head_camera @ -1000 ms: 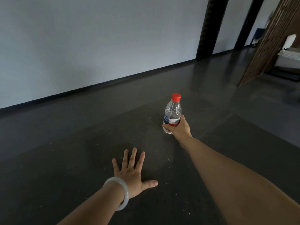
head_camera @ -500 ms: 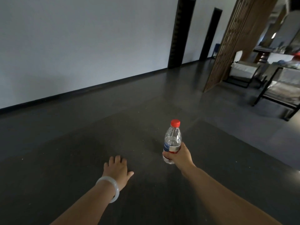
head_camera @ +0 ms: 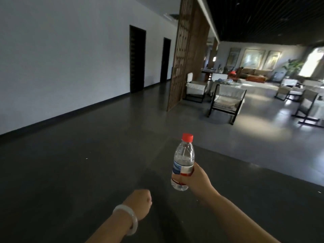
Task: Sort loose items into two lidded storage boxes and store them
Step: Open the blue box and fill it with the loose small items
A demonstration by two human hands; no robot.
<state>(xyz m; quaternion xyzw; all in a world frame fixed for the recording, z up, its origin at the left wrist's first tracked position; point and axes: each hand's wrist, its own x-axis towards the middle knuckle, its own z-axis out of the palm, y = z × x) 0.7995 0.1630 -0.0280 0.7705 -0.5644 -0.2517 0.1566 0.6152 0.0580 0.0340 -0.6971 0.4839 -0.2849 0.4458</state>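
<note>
Right hand (head_camera: 196, 181) fingers wrapped round lower bottle (head_camera: 184, 155), upright above floor (head_camera: 87, 172). Left hand (head_camera: 138, 202) fingers curled, empty. Boxes not in sight. Risk: low one-handed grip, bottle could slip, drop.

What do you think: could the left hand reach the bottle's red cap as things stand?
Probably yes: the left hand holds nothing, close beside the bottle, and nothing lies between it and the cap.
</note>
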